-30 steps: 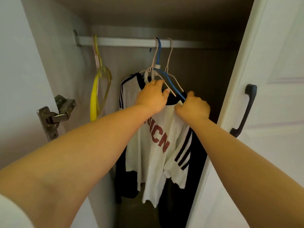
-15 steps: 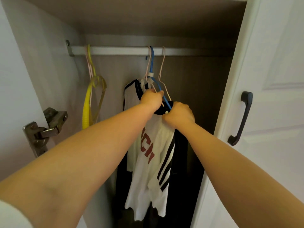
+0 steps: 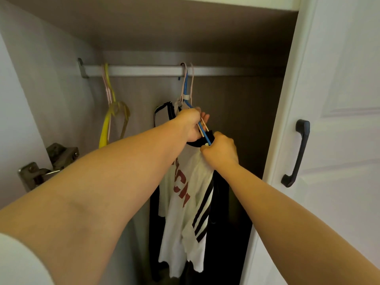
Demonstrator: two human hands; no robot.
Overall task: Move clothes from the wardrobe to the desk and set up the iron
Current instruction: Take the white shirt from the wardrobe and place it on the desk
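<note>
Inside the wardrobe (image 3: 61, 83), both hands' fingers (image 3: 205, 117) grip hangers (image 3: 186, 87) bearing a white shirt (image 3: 185, 223).

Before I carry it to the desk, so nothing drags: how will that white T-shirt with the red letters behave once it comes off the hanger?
The white T-shirt hangs in soft folds, so it will probably go limp and trail. It looks thin, likely light. Its collar sits between the left hand and right hand by the blue hanger, so it may slip free.

Both hands, left hand (image 3: 190, 124) and right hand (image 3: 221, 154), grip the blue hanger (image 3: 202, 130) bearing the white shirt (image 3: 191, 202).
</note>
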